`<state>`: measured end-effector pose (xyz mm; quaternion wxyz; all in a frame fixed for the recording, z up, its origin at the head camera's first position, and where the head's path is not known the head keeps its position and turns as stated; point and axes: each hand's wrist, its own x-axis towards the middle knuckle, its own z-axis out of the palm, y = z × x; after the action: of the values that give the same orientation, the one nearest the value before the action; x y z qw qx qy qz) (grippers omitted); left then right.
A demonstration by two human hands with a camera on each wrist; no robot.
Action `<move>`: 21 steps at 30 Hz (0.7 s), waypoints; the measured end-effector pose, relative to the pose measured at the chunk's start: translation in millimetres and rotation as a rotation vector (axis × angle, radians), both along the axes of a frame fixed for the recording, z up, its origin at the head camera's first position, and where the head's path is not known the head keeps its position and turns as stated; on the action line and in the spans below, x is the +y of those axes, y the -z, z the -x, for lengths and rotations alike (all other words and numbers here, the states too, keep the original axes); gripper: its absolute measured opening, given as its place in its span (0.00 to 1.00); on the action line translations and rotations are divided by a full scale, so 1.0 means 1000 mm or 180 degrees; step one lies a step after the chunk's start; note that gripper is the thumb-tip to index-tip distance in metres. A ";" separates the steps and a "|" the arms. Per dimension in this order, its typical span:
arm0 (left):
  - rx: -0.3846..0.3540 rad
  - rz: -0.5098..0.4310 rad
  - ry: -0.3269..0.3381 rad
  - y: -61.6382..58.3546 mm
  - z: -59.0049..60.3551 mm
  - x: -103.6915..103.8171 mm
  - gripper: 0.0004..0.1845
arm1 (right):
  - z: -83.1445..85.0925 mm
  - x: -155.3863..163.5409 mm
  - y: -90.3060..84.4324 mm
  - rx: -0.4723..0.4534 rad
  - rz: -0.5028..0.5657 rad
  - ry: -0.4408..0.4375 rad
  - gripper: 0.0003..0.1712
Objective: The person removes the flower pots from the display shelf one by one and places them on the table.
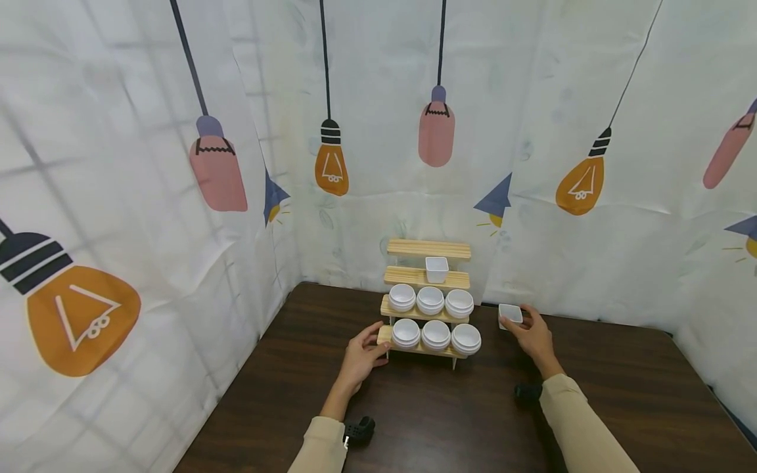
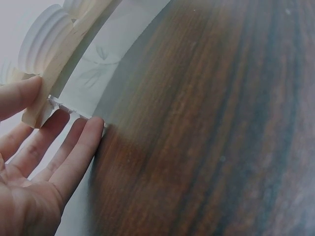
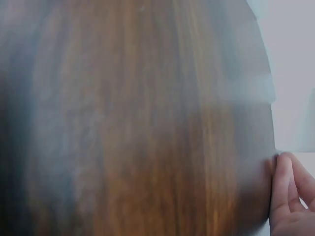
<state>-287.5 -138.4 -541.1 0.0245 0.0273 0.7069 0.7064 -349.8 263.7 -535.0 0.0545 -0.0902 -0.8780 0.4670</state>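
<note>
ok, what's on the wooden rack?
The wooden rack carries six round white bowls, possibly nested stacks, three on each of the two lowest tiers, plus one square white bowl on the tier above. The wood directly beneath them is covered.

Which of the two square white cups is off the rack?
The cup held in the right hand, right of the wooden rack; the other square cup stands on the rack's second shelf from the top.

Dark table (image 1: 455,420), bulb-printed white hanging (image 1: 378,217)
</note>
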 end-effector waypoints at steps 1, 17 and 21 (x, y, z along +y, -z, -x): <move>0.0016 0.0013 0.0009 0.000 0.000 0.000 0.32 | 0.000 0.001 0.000 -0.0016 0.0027 0.0006 0.53; 0.0093 0.0034 0.0035 0.002 -0.001 -0.001 0.32 | -0.016 0.005 0.001 -0.0022 0.0248 -0.0057 0.52; 0.0082 0.0001 0.0036 0.001 -0.001 -0.001 0.32 | -0.020 0.005 0.001 -0.0003 0.0288 -0.0067 0.50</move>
<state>-286.8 -139.1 -542.1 0.0194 0.0404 0.7071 0.7057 -330.2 268.9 -535.8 0.0451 -0.0835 -0.8569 0.5067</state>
